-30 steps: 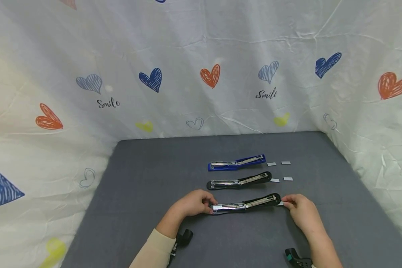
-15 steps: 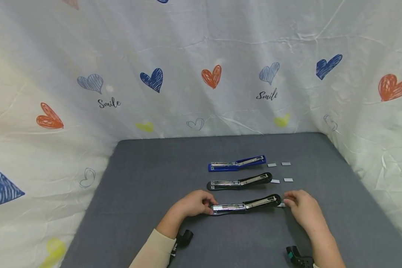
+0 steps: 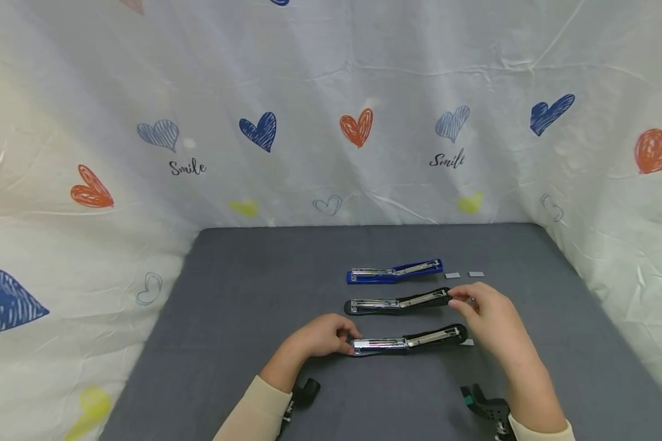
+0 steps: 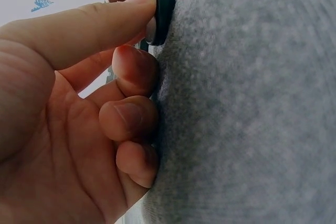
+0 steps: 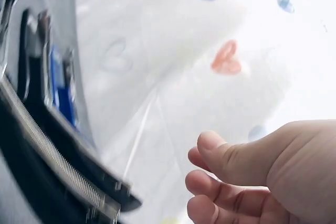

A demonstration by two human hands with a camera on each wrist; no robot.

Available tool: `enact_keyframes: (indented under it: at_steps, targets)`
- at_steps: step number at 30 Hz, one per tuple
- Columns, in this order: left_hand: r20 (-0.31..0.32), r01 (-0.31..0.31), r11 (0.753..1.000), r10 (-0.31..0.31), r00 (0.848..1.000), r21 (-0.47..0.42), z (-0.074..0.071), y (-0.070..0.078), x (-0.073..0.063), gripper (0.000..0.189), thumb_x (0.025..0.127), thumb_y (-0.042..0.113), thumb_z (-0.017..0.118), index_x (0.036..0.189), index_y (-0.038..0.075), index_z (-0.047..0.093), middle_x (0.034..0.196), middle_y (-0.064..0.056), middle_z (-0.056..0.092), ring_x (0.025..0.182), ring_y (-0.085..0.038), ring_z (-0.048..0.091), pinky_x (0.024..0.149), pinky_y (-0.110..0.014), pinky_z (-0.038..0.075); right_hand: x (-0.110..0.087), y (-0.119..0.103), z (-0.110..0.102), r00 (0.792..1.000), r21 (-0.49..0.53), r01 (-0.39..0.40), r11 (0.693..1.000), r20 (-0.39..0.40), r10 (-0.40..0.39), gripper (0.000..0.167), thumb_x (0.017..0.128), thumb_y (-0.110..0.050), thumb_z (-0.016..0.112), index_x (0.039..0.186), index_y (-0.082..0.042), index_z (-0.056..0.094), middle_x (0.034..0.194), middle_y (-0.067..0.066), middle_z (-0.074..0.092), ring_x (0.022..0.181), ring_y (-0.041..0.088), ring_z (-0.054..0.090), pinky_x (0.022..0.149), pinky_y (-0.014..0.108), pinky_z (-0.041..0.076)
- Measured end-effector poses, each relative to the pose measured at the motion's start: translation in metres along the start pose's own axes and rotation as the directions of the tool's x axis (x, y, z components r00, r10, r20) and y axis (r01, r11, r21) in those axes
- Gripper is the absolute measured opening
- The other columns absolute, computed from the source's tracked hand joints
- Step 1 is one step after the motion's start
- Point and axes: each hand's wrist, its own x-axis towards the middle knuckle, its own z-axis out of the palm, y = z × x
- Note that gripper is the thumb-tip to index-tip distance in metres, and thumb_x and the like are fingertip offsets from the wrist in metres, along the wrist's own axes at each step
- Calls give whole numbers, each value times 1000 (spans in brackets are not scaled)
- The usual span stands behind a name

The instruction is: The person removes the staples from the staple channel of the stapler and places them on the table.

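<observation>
Three staplers lie opened out flat in a row. At the left end of the near black stapler [image 3: 434,337], my left hand [image 3: 322,335] grips the base; the left wrist view shows the thumb [image 4: 134,11] on its rounded tip and the other fingers curled on the cloth. My right hand [image 3: 491,312] hovers at the right end of the middle black stapler [image 3: 419,301]. In the right wrist view its thumb [image 5: 212,142] and fingers are loosely bent, with nothing seen between them. A small pale strip [image 3: 467,342] lies at the near stapler's right end.
Farthest back is the blue stapler [image 3: 372,279], with a pale strip [image 3: 452,275] and another strip [image 3: 476,274] to its right. A grey cloth [image 3: 254,275] covers the table. Behind it hangs a white curtain [image 3: 309,165] printed with hearts.
My right hand has left the pale strip by the near stapler and moved back to the middle stapler's right end, covering the strips there. The left hand keeps its grip.
</observation>
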Motion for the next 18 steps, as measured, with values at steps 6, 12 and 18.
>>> enact_keyframes:
  at_steps: [6, 12, 18]
  targets:
    - [-1, 3, 1000, -3, 1000, 4, 0, 1, 0, 23, 86, 9, 83, 106, 19, 81, 61, 4, 50, 54, -9, 39, 54, -26, 33, 4, -22, 7, 998, 50, 41, 998, 36, -43, 21, 100, -20, 70, 118, -9, 74, 107, 2, 67, 80, 18, 53, 69, 39, 45]
    - [0, 9, 1000, -9, 1000, 9, 0, 2, 0, 23, 86, 10, 83, 106, 19, 81, 62, 5, 51, 55, -8, 41, 56, -26, 33, 7, -37, 21, 993, 103, 103, 989, 54, -109, 19, 98, -19, 72, 115, -12, 75, 98, -4, 64, 75, 14, 50, 66, 34, 43]
    - [1, 4, 1000, -4, 1000, 17, 0, 1, 2, 23, 85, 10, 84, 106, 19, 81, 62, 6, 51, 55, -8, 42, 56, -26, 34, 9, -50, 38, 983, 118, 153, 981, 85, -163, 16, 96, -16, 74, 111, -12, 76, 96, -7, 65, 75, 10, 52, 69, 33, 47]
